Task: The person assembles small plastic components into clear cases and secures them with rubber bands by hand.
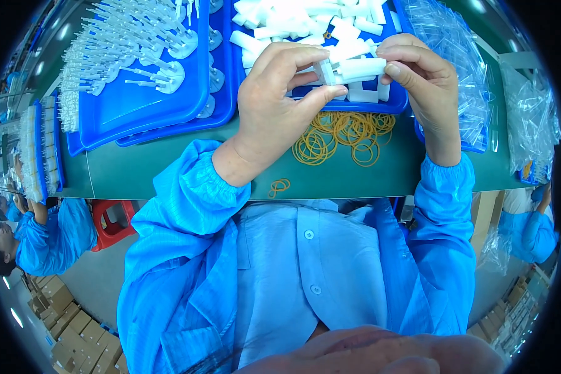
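Brt, bluish light; white pcs (353,50) blown out; strong fisheye bend nr rim; corners blk.

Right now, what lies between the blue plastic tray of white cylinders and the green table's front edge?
Thin yellow rubber bands, in the head view: one loose pile, one smaller cluster.

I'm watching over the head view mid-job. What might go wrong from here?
The white tube is pinched near one end by the right hand; if it slipped, it might drop into the blue tray among similar white pieces and be hard to pick out.

The small rubber bands lie near the table's front edge, close to the left sleeve, which could perhaps brush them off.
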